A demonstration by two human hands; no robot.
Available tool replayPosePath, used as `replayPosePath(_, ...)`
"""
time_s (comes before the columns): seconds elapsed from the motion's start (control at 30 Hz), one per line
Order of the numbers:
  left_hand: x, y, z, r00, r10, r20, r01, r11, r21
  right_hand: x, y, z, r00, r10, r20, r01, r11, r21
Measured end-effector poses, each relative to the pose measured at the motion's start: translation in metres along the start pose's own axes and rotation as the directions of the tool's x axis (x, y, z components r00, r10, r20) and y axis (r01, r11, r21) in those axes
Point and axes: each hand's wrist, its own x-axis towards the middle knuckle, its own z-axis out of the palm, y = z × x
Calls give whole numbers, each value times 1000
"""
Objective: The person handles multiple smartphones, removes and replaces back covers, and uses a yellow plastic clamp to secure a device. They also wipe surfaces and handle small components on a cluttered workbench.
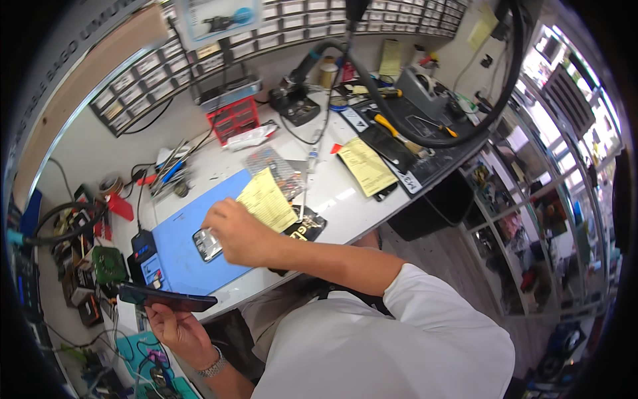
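Note:
My left hand (178,326) is low at the left, off the bench edge, and holds a dark flat phone (166,298) level by its underside. My right hand (236,231) reaches across the blue work mat (179,256) with its fingers closed on the edge of a small silvery flat part (207,244) that lies on the mat. A yellow paper slip (267,199) lies just beyond that hand, partly on the mat.
A second yellow slip (365,165) and a dark phone (389,147) lie further right on the white bench (332,199). A red parts drawer (234,118), tweezers, a soldering stand (296,106), cables and a blue meter (147,261) crowd the bench. Glass shelves stand at right.

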Motion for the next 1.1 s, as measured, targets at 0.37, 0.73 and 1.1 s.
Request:
replayPosePath(0.37,-49,-40,59,994,-103,-44,110,970,217,-39,-101,-47,949,141,281,-221,935,278)
replayPosePath(0.73,-90,-40,70,924,-249,-291,313,929,198,-130,6,-226,594,273,-757,20,935,353)
replayPosePath(1.1,-62,-71,135,919,-384,-90,392,865,312,-185,228,-542,278,266,-923,-617,786,41)
